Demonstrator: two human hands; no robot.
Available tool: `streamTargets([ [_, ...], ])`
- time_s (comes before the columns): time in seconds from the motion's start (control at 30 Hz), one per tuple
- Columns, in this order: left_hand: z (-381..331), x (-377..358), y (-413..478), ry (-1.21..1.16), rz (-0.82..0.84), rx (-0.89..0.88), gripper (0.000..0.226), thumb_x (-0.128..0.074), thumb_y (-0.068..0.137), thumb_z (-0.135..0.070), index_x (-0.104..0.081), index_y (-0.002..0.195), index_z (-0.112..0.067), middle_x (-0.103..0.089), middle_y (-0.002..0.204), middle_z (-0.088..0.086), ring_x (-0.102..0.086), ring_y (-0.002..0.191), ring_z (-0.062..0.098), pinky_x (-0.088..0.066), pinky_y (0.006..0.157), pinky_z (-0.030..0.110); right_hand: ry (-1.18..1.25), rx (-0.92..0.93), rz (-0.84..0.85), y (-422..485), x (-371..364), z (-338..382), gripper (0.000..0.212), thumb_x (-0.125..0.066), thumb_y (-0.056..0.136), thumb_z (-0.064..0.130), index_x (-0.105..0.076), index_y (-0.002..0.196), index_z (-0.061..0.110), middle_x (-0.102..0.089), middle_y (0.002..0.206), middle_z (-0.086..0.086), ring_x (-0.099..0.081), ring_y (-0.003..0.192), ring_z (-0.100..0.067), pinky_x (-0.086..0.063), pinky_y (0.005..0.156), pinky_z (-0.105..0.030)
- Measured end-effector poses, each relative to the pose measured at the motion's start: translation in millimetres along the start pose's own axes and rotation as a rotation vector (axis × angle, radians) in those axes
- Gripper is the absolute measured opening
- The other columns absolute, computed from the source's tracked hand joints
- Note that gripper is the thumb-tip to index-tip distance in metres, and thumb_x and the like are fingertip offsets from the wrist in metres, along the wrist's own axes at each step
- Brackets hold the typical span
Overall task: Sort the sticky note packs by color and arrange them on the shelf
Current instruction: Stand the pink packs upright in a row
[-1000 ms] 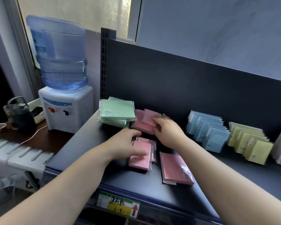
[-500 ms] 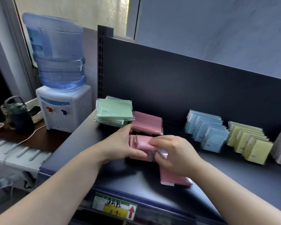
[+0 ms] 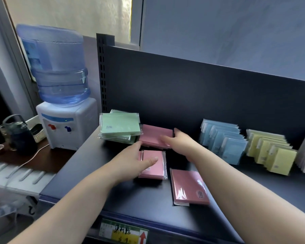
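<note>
1. Pink packs (image 3: 188, 187) mid-shelf, plain
2. Green packs (image 3: 120, 127) at their ten o'clock, pale
3. Blue packs (image 3: 224, 140) at two o'clock, yellow packs (image 3: 269, 152) beyond
4. Shelf (image 3: 130, 199) dark navy
5. Price label (image 3: 123, 233) yellow and green, red arrow

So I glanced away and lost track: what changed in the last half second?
The right hand left the front pile of wrapped pink sticky note packs, where it pinched one, and moved back onto the rear pink stack; its grip there is blurred. The left hand still rests on the front pile. The lone pink pack, green stack, blue row and yellow row stayed put.
</note>
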State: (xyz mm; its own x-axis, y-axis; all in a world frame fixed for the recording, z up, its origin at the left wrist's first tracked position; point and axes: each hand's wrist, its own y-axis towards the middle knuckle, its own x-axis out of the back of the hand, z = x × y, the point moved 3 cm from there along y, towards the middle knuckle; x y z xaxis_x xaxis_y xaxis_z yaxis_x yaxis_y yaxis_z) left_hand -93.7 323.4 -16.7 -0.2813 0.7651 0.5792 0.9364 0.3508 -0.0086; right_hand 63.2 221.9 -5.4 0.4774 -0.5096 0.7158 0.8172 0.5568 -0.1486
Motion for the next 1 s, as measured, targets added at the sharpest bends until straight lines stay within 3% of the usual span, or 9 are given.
streamTargets([
  [0.13,7.2,-1.4,3.3,-0.054,0.020,0.060,0.089,-0.065,0.081,-0.053,-0.021,0.151,-0.020,-0.030,0.152,-0.012,-0.032,0.136,0.005,-0.026,0.113,0.025,0.169,-0.060,0.024,15.9,-8.9,5.1,0.102,-0.077,0.071,0.028,-0.014,0.150,0.011,-0.061,0.119,-0.008,-0.056,0.108,-0.022,-0.045,0.086,-0.028],
  [0.2,8.3,-1.0,3.0,-0.067,0.022,0.066,0.091,-0.065,0.080,-0.053,-0.019,0.152,-0.021,-0.030,0.154,-0.007,-0.030,0.139,0.008,-0.024,0.116,0.030,0.269,-0.095,0.041,20.6,-9.2,6.8,0.102,-0.075,0.070,0.014,-0.011,0.149,0.010,-0.066,0.082,-0.007,-0.059,0.087,-0.020,-0.045,0.074,-0.028],
  [0.3,6.4,-3.2,3.0,-0.032,0.026,0.054,0.086,-0.064,0.085,-0.044,-0.016,0.152,-0.020,-0.026,0.155,-0.007,-0.027,0.141,0.008,-0.020,0.112,0.021,0.526,-0.168,0.056,26.4,-10.7,0.7,0.073,-0.073,0.064,0.005,-0.041,0.130,0.001,-0.058,0.054,-0.004,-0.056,0.068,-0.023,-0.047,0.073,-0.032],
  [0.37,3.1,-3.5,2.2,-0.010,0.031,0.038,0.086,-0.063,0.087,-0.043,-0.013,0.153,-0.020,-0.021,0.157,-0.007,-0.022,0.142,0.007,-0.017,0.109,0.017,0.672,-0.193,0.040,26.5,-9.6,-3.5,0.026,-0.072,0.068,0.000,-0.059,0.090,0.001,-0.059,0.063,-0.010,-0.056,0.073,-0.026,-0.049,0.075,-0.039],
  [0.43,3.0,-2.9,3.4,-0.005,0.039,0.039,0.085,-0.063,0.087,-0.042,-0.014,0.153,-0.021,-0.020,0.157,-0.007,-0.021,0.142,0.006,-0.016,0.107,0.015,0.732,-0.208,0.069,22.0,-7.6,-5.6,0.015,-0.069,0.072,-0.003,-0.064,0.085,-0.001,-0.062,0.077,-0.017,-0.060,0.076,-0.029,-0.053,0.081,-0.043],
  [0.6,0.1,0.1,5.1,0.049,0.070,0.052,0.078,-0.064,0.086,-0.043,-0.024,0.150,-0.021,-0.033,0.152,-0.005,-0.035,0.135,0.008,-0.025,0.109,0.020,0.774,-0.157,0.063,12.8,3.4,-17.6,0.027,-0.063,0.075,-0.014,-0.062,0.101,-0.007,-0.067,0.095,-0.023,-0.067,0.081,-0.034,-0.056,0.079,-0.043],
  [0.73,-9.9,6.1,8.0,0.161,0.042,0.026,0.082,-0.061,0.087,-0.045,-0.018,0.151,-0.019,-0.024,0.157,-0.002,-0.027,0.141,0.012,-0.022,0.115,0.027,0.707,-0.033,-0.017,8.2,23.9,-37.4,0.054,-0.059,0.074,-0.019,-0.050,0.121,0.006,-0.064,0.108,-0.019,-0.065,0.089,-0.032,-0.055,0.078,-0.041],
  [0.87,-34.8,1.1,17.1,0.163,0.064,-0.002,0.087,-0.058,0.089,-0.042,-0.004,0.153,-0.015,-0.014,0.159,0.000,-0.019,0.144,0.012,-0.018,0.113,0.023,0.629,0.092,-0.036,-4.6,42.3,-49.7,0.057,-0.058,0.075,-0.017,-0.050,0.120,0.017,-0.060,0.098,-0.011,-0.059,0.082,-0.022,-0.049,0.077,-0.038],
  [1.0,-54.6,-10.1,35.6,0.053,0.029,0.027,0.092,-0.061,0.088,-0.025,0.005,0.153,-0.024,-0.023,0.156,0.001,-0.033,0.136,0.015,-0.028,0.097,0.020,0.621,0.162,0.022,-20.4,46.1,-56.4,0.056,-0.057,0.068,-0.006,-0.050,0.112,0.028,-0.060,0.102,-0.007,-0.057,0.082,-0.016,-0.046,0.075,-0.029],
])
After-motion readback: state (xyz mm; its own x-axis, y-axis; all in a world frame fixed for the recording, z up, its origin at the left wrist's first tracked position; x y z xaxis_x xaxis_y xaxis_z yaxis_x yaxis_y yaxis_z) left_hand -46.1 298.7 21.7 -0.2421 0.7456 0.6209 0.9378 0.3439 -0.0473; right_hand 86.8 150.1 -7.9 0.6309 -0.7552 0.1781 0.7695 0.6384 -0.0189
